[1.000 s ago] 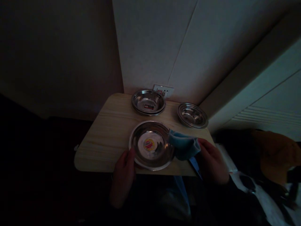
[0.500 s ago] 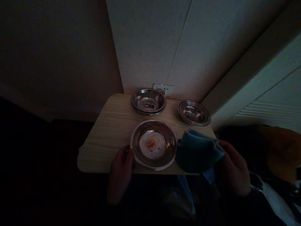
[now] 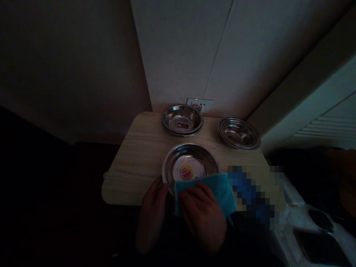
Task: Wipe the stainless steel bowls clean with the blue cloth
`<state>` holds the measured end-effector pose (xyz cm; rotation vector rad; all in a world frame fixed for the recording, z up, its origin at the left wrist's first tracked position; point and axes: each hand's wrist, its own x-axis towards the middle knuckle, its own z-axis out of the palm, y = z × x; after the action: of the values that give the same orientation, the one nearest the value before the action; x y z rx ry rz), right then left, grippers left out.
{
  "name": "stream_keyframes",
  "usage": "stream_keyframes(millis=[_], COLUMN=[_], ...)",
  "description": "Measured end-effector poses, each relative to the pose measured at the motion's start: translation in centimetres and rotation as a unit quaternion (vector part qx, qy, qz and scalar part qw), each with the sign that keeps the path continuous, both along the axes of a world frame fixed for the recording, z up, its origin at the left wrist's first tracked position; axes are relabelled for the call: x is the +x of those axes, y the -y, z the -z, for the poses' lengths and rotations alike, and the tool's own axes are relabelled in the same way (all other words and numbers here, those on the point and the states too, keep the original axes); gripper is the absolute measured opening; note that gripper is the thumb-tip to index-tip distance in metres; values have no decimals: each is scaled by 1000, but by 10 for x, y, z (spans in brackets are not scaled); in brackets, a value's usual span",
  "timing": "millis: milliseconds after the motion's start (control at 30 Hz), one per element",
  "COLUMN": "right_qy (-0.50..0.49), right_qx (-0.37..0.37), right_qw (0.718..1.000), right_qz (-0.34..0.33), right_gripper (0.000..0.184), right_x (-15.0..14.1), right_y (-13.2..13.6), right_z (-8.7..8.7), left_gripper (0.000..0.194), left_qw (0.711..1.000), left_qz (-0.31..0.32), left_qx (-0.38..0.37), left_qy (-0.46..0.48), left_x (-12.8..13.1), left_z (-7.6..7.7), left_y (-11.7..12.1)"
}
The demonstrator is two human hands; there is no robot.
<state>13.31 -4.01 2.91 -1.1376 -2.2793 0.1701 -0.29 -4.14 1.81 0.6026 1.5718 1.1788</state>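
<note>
A shiny metal bowl point(image 3: 191, 161) with a yellow and red sticker on its inner bottom sits near the front of the small wooden table. My left hand point(image 3: 152, 209) grips the bowl's left front rim between thumb and fingers. Over the near rim lies a turquoise cloth point(image 3: 224, 191), covering the front of the bowl. My right hand point(image 3: 204, 218) is closed on this cloth and presses it against the rim, with its fingertips partly hidden in the dim light.
Stacked metal bowls point(image 3: 180, 120) stand at the back of the table point(image 3: 133, 163), below a wall socket point(image 3: 200, 104). Another stack of metal bowls point(image 3: 240, 135) is at the back right. A blurred-out patch covers the front right. A dark flat object point(image 3: 322, 244) lies at lower right.
My right hand has brought the cloth from the bowl's right side leftward onto its near rim, where it now lies spread out. My left hand still grips the rim. The view has shifted slightly.
</note>
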Motion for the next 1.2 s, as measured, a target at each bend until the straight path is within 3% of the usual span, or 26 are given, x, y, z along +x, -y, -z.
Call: stream_keyframes(millis=[167,433,567,667,833,900,1000,1100,1200], right_qy=[0,26,15,3,38,28,-32,-79,-69], right_qx=[-2,9,4,25,26,16,1,-12,7], right_qw=[1000,989,993,991,985,989,998,996,997], right_qz=[-20,-143,-114,-131,-163,-147,-52,42,30], right_gripper=[17,20,22,24,22,21,18,15,16], right_x=[-20,40,26,12,49,73,98,102,94], right_y=[-10,-13,-12,-14,-24,-27,-30,-29,-28], right_z=[2,-8,-4,0,-8,-15,-21,-21,-18], left_gripper=[39,46,43,44,45,44,44,46,52], left_qw=[998,1000,999,998,997,998,999,998,998], left_qz=[7,-16,-25,-25,-20,-14,-24,-49,-38], left_qx=[-3,6,10,9,19,12,5,6,-12], left_qy=[-58,18,-18,-53,-66,-65,-41,-50,-50], left_x=[-4,-3,-1,-5,-11,-14,-18,-19,-8], left_z=[-2,3,-2,0,2,0,-2,-1,0], left_y=[-5,-6,-6,-8,-20,-27,-32,-26,-10])
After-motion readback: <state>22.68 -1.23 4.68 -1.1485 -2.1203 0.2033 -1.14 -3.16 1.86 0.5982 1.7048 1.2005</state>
